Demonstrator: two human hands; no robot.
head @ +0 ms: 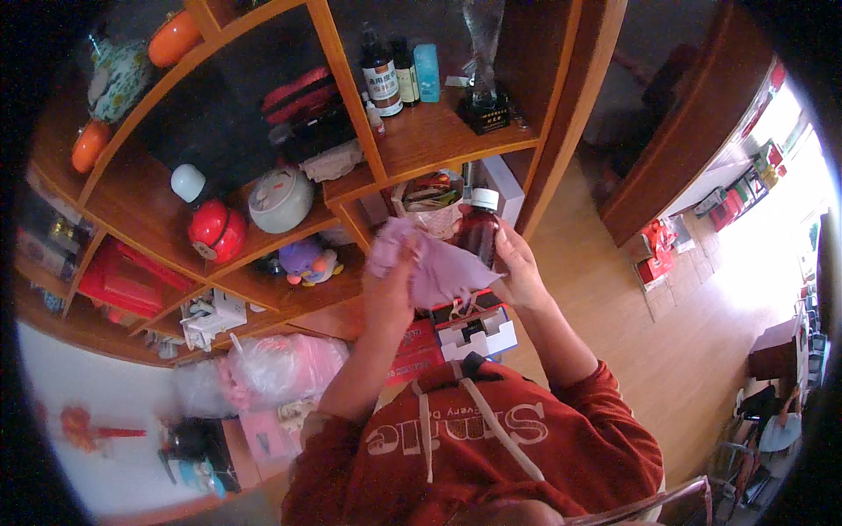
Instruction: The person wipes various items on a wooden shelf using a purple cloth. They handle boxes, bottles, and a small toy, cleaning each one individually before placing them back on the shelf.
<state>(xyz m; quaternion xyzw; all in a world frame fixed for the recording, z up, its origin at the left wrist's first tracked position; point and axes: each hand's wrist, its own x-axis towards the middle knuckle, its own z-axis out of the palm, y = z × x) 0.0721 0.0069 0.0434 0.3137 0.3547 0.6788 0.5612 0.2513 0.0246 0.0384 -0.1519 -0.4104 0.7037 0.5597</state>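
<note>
My right hand [516,263] grips a dark brown bottle [479,235] with a white screw cap [485,198], held upright in front of the shelves. In my left hand [389,286], blurred by motion, is a light purple cloth [444,266] that hangs across toward the bottle's lower part. Whether the cloth touches the bottle cannot be told. Behind the bottle, a white basket [437,220] of small items sits in a lower compartment of the wooden shelf unit [454,158].
Above stand a labelled bottle [383,82], a light blue box [427,72] and a crystal trophy [485,79]. Leftward are a white round jar [281,199], a red round ornament [217,230] and a purple plush toy [306,261]. An opened carton [477,335] and plastic-wrapped pink bundles [283,365] lie lower.
</note>
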